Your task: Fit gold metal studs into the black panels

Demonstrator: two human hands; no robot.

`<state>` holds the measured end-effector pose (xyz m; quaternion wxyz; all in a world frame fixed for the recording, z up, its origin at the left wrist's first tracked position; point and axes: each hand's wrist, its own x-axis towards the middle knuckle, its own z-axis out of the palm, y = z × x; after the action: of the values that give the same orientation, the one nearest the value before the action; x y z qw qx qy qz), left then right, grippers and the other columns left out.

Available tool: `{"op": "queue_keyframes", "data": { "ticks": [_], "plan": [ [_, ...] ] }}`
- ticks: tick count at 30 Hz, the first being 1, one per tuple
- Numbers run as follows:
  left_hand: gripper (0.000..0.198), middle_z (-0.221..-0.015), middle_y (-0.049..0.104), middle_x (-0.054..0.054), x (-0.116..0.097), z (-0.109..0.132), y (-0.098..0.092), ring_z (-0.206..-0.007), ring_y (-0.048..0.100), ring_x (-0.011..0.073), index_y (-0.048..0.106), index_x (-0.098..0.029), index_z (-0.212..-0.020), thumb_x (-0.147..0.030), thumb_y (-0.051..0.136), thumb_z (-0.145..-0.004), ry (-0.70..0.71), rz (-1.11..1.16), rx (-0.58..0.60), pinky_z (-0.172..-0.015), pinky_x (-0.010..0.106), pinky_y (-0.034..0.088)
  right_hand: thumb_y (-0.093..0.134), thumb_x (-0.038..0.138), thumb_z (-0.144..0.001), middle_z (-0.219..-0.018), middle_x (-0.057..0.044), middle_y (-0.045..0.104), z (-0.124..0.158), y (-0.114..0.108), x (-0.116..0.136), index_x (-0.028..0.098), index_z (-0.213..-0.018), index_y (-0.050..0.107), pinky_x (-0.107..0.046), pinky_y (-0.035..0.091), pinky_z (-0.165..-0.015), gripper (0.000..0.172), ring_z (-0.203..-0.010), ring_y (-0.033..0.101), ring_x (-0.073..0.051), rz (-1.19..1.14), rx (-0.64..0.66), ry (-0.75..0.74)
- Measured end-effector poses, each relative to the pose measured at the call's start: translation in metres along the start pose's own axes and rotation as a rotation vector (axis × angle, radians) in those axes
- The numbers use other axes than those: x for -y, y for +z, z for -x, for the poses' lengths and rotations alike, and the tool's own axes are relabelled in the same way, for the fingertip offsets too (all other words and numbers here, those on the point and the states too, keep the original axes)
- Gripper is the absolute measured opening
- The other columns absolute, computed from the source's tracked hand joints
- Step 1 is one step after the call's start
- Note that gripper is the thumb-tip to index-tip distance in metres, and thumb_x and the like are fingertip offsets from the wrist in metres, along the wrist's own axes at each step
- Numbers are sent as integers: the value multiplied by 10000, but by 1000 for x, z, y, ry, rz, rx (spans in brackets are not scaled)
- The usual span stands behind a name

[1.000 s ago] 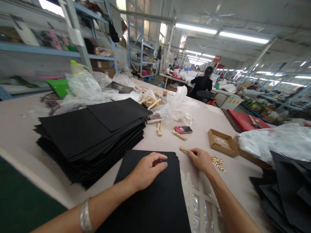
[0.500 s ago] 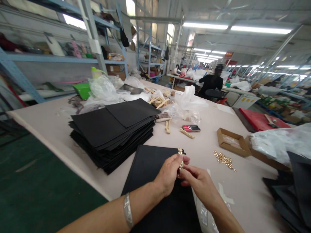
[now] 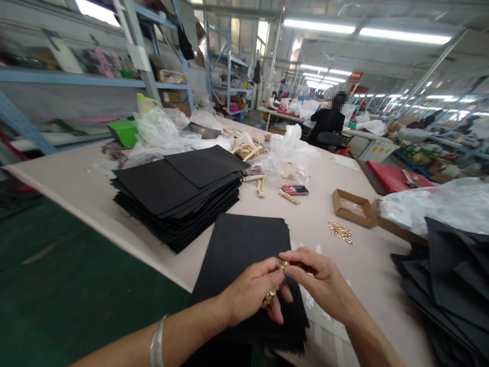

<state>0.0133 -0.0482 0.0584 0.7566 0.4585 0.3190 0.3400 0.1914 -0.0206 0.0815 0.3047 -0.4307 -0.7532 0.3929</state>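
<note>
My left hand (image 3: 263, 288) is closed around a row of small gold-coloured metal pieces (image 3: 270, 295), which hangs below its fingers. At the upper end of that row, my right hand (image 3: 319, 278) pinches one shiny piece (image 3: 284, 265) between thumb and fingertips. The exact shape of the pieces is too small to tell. Both hands are over a stack of black sheets (image 3: 248, 237). Loose gold-coloured pieces (image 3: 341, 233) lie scattered on the table to the right. A similar gold row (image 3: 289, 197) rests beside a red phone (image 3: 295, 190).
A taller stack of black sheets (image 3: 179, 178) stands at the left. Right of the hands are a small cardboard box (image 3: 354, 208) and a pile of black pieces (image 3: 451, 285). Clear plastic bags (image 3: 292, 153) lie farther back. A seated person (image 3: 326, 122) is in the background.
The gold row has swung from upright to hanging below my left hand. My right hand has moved up to the row's upper end. The view has shifted slightly.
</note>
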Motion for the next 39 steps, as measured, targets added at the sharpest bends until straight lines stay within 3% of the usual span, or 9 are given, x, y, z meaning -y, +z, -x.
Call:
{"op": "queue_keyframes", "data": {
  "ticks": [6,11,15,21,25,30,34,39],
  "plan": [
    [339,-813,633,41,7,10,3,-438,582,78,527,-165,-1040,-441,472,-852,-71,80,11,-422,156,380,606,293,-846,-865,-37,641,10,2,-3,250,-1003,704,-274,470,-703,190,-803,600,-153,-74,131,-35],
    [370,-672,623,16,17,10,4,-422,568,95,502,-166,-1020,-473,518,-814,-125,64,-21,-418,177,423,630,299,-825,-843,-34,637,16,7,-6,261,-1005,711,-282,475,-703,202,-801,599,-159,-42,124,-4],
    [319,-722,615,24,23,12,4,-479,568,86,523,-154,-902,-459,533,-809,-82,22,-50,-430,179,448,617,301,-833,-832,-27,634,23,12,-2,231,-1011,686,-247,478,-625,203,-725,608,-139,-74,138,56],
    [249,-749,590,19,20,15,8,-506,543,68,552,-141,-810,-389,525,-815,-9,-41,-134,-397,141,404,614,296,-827,-818,-20,667,32,19,0,227,-953,670,-258,489,-673,154,-739,625,-154,17,50,56],
    [270,-692,585,6,18,17,10,-481,520,57,571,-136,-811,-405,537,-813,1,-41,-122,-401,136,397,610,283,-824,-809,-22,672,35,19,1,220,-928,671,-261,488,-662,136,-724,629,-157,24,12,45],
    [264,-712,608,13,22,17,10,-477,532,57,573,-137,-803,-400,570,-786,-62,55,-124,-381,131,377,569,285,-862,-738,-14,653,34,20,1,225,-874,686,-265,466,-637,132,-689,610,-149,19,38,8],
    [229,-706,640,37,25,16,9,-425,498,41,586,-122,-776,-349,555,-786,-103,44,-127,-335,118,298,562,266,-871,-776,-15,653,36,21,-1,240,-870,696,-266,461,-645,137,-726,608,-149,10,59,-9],
    [219,-695,656,50,25,16,9,-416,505,47,590,-117,-767,-332,547,-769,-113,43,-142,-337,125,302,557,247,-877,-811,-13,652,39,20,-3,256,-892,700,-267,466,-651,144,-749,612,-147,-7,71,0]
  ]
}}
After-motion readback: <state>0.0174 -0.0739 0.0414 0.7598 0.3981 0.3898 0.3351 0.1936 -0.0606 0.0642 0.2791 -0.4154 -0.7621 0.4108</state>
